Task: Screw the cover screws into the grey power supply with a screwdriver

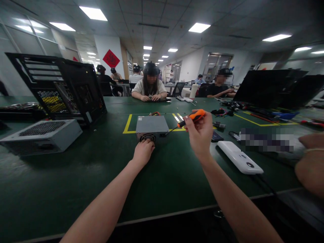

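A grey computer power supply unit [152,124] sits on the green table before me, with its fan side facing me. My left hand [144,150] is against the lower part of that side, its fingers curled at the fan grille and partly hidden. My right hand [201,133] is closed around an orange-and-black screwdriver [193,117], held slanting. The screwdriver's thin shaft points down and left to the unit's front right edge; whether the tip touches a screw is too small to tell. Coloured wires [155,113] show behind the unit.
An open black computer case [73,87] and a second power supply [48,135] stand to the left. To the right lie a white power bank [239,157] with a cable, a dark phone-like object [217,136] and monitors [268,87]. A person [149,84] sits opposite.
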Motion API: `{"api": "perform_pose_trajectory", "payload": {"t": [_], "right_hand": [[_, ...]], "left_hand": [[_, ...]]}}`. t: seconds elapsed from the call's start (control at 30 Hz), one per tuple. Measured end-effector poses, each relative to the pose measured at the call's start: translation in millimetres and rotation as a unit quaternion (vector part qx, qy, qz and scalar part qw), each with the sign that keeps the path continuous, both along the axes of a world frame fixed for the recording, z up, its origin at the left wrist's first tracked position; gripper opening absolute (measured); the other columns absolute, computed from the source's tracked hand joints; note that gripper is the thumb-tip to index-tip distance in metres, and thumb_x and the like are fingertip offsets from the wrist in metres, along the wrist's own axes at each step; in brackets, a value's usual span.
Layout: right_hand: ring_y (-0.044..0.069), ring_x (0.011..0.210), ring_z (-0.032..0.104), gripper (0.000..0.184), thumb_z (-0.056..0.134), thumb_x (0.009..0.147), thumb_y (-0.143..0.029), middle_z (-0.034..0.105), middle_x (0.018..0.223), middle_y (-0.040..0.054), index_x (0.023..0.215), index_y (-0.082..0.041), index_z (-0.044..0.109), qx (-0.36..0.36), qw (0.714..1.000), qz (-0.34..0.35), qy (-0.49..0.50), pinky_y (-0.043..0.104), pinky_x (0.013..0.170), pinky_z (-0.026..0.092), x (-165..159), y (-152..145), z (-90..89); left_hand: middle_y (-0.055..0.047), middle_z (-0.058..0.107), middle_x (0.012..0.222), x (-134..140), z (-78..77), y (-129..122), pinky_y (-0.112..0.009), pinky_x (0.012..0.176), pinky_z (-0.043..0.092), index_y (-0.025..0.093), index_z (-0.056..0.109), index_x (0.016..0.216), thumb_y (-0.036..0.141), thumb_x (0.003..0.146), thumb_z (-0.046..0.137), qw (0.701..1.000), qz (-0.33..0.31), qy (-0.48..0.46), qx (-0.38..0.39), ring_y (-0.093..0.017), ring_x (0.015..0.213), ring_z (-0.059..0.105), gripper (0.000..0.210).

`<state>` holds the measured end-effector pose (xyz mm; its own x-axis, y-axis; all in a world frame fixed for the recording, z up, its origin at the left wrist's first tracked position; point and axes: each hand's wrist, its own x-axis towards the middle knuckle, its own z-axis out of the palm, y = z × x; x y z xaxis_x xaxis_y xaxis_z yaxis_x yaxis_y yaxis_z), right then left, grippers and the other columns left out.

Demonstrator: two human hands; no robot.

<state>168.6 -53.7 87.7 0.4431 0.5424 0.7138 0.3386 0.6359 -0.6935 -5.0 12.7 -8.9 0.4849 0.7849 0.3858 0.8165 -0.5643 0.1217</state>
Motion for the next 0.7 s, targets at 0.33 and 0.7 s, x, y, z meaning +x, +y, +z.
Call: {"api": "perform_pose_trajectory", "payload": {"t": [0.33, 0.7], "right_hand": [[0.011, 0.069, 0.051, 0.030, 0.060, 0.072, -0.028, 0.049, 0.082, -0.0010, 0.097, -0.022, 0.045, -0.006, 0.996, -0.040, -0.082, 0.026, 0.064, 0.043, -4.7, 13.8, -43.4], [0.011, 0.068, 0.054, 0.026, 0.052, 0.078, -0.026, 0.049, 0.085, -0.0001, 0.101, -0.025, 0.040, 0.079, 0.996, 0.015, -0.039, 0.027, 0.062, 0.046, -10.6, -5.4, -37.2]], "left_hand": [[-0.006, 0.057, 0.093, 2.7, -5.9, 4.1, -0.031, 0.076, 0.042, 0.019, 0.064, 0.083, 0.021, 0.081, 0.048, 0.997, -0.037, -0.063, -0.030, -0.019, 0.088, 0.053, 0.016], [-0.002, 0.061, 0.082, 12.2, 3.5, -3.6, -0.026, 0.071, 0.042, 0.016, 0.061, 0.082, 0.031, 0.074, 0.058, 0.868, -0.178, -0.360, -0.293, -0.013, 0.076, 0.054, 0.017]]}}
